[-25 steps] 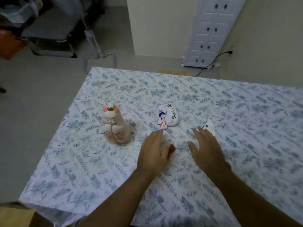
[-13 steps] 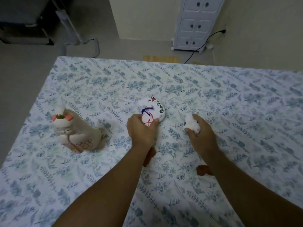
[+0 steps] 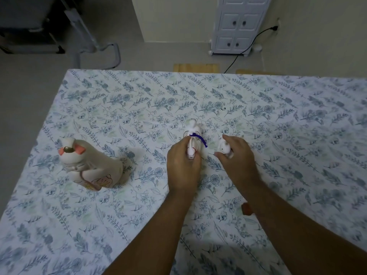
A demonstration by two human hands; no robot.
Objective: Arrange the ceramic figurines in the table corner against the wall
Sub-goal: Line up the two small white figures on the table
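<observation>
My left hand (image 3: 181,165) grips a white painted figurine (image 3: 193,135) with a purple stripe, held up on edge at the middle of the table. My right hand (image 3: 237,157) holds a small white figurine (image 3: 224,146) just to its right. A large cream cat figurine (image 3: 89,165) with pink ears stands upright alone on the left part of the table. A small reddish-brown piece (image 3: 246,208) lies by my right forearm, partly hidden.
The table wears a blue floral cloth (image 3: 139,100); its far edge and left edge are in view. Beyond it on the floor stand a white drawer cabinet (image 3: 240,24) with a black cable, a wall, and a metal chair frame (image 3: 95,42).
My left hand has tipped the painted figurine from lying flat up onto its edge. My right hand still holds the small white figurine. The view has shifted closer over the table.
</observation>
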